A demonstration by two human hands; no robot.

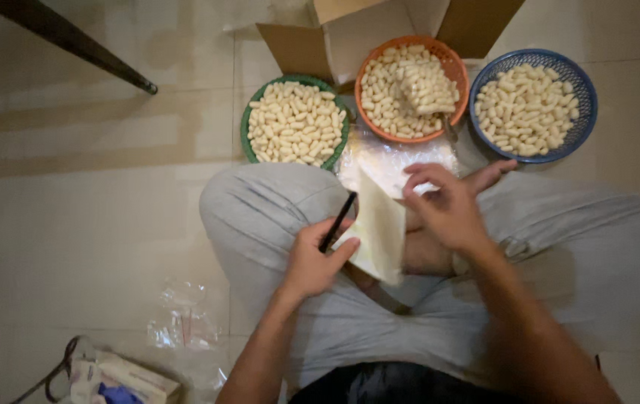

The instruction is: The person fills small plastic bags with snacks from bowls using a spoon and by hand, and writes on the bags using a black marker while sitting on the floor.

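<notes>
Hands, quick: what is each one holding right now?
Left hand: closed on a thin black pen and the lower corner of a pale flat paper packet.
Right hand: pinching the packet's top edge.

Glossy floor tiles (96, 224), woven plastic baskets (585, 90)

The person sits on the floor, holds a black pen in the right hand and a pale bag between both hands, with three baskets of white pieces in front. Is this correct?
Not quite: the head view shows the black pen in the left hand, not the right hand. The rest stands.
</notes>
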